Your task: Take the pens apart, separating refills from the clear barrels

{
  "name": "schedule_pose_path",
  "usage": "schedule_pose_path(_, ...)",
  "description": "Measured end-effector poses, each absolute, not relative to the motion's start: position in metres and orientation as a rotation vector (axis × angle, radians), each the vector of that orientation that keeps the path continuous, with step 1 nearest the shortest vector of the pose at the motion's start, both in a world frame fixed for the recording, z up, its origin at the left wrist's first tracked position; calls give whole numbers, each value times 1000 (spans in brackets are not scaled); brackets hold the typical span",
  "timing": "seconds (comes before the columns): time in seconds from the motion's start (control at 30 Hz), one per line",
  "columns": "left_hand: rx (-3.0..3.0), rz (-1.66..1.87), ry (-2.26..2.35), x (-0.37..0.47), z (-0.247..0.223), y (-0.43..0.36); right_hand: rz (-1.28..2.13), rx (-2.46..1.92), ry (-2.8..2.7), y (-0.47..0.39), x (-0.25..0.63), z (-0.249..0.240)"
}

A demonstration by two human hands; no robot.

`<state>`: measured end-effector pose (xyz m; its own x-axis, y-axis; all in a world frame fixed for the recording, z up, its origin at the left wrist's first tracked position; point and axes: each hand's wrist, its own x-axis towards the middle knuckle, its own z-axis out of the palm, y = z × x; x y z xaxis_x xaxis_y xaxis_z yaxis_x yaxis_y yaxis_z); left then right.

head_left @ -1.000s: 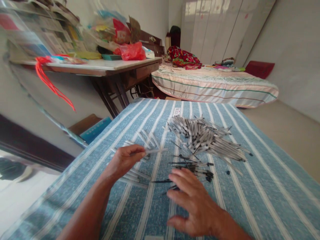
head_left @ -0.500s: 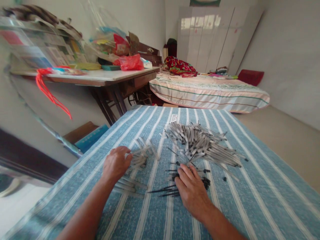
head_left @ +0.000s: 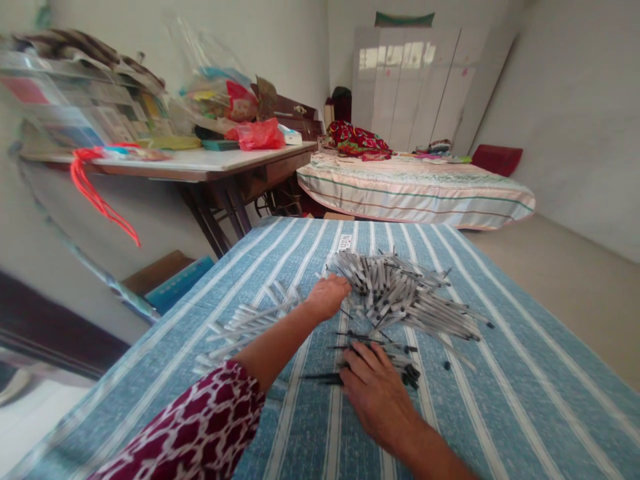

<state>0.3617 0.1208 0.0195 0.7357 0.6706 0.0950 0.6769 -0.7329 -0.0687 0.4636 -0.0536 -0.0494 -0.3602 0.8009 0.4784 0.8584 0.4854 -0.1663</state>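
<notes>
A large heap of translucent pen-like tubes with dark ends (head_left: pixel 400 287) lies on the striped cloth. At its left edge, my left hand (head_left: pixel 329 295) reaches in with fingers curled down and together; what they pinch, if anything, is hidden. Closer to me, my right hand (head_left: pixel 373 387) curls over a bunch of thin black rods (head_left: pixel 320 378), whose pointed ends stick out to the left. Small black pieces (head_left: pixel 411 377) show just right of its fingers. Paler tubes (head_left: pixel 235 330) lie loosely at left, partly covered by my left forearm.
The blue-and-white cloth (head_left: pixel 450 427) covers the table. One loose black piece (head_left: pixel 447 365) sits right of my right hand. A side table (head_left: pixel 200 167) with bags and boxes stands at left; beyond are a bed (head_left: pixel 415 187) and a wardrobe (head_left: pixel 400 87).
My left hand has moved right, from the paler tubes to the edge of the big heap. My right hand has shifted slightly left, and the black rods beside it are bunched closer together.
</notes>
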Motion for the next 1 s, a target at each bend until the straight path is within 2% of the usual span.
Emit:
schedule_pose_path(0.13,-2843,-17,-1073,375,11,133,-221,-1421,-2129,-48,471,-60)
schedule_pose_path(0.27,-2883,-52,-1065,374,13,138,-237,-1387,-2022,-51,472,-48)
schedule_pose_path(0.5,-2932,-520,-1195,352,45,109,-214,-1312,-1766,-47,492,-23)
schedule_pose_path(0.6,-2969,-964,-1359,338,55,79,-22,-1338,-1627,-46,502,-17)
schedule_pose_path(0.7,-3011,-2094,-1773,326,55,46,324,-1394,-1448,-48,505,-11)
schedule_pose_path(0.77,-2874,-2596,-2027,320,50,29,593,-1390,-1344,-50,503,-7)
schedule_pose_path(0.87,-2713,-2884,-2273,315,40,12,873,-1341,-1280,-54,498,-5)
schedule_pose_path(1.0,-2638,-3056,-2349,312,30,4,1034,-1298,-1224,-56,495,-6)
